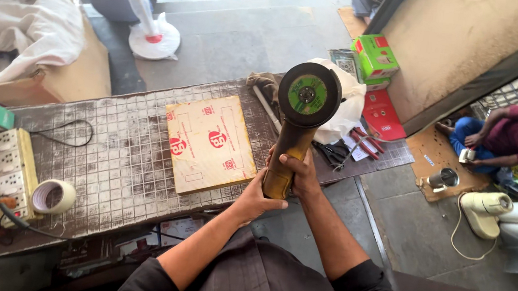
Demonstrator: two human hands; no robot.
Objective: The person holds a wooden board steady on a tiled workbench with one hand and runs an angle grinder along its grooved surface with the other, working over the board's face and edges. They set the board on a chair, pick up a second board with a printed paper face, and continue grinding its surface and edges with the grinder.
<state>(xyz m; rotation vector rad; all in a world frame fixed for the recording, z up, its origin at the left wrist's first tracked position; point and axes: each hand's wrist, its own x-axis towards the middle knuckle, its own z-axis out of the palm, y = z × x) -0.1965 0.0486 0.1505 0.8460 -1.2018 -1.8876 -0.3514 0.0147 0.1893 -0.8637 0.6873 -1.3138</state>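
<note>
Angle grinder (295,127) stood upright, both hands closed around its yellow body: left hand (259,193) wrapped low, right hand (299,171) just above it. Its green-labelled disc (309,94) rose above the grip, over the checkered workbench (111,163).

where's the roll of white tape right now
In the head view, the roll of white tape lies at the workbench's left end, beside the cream power strip.
</note>
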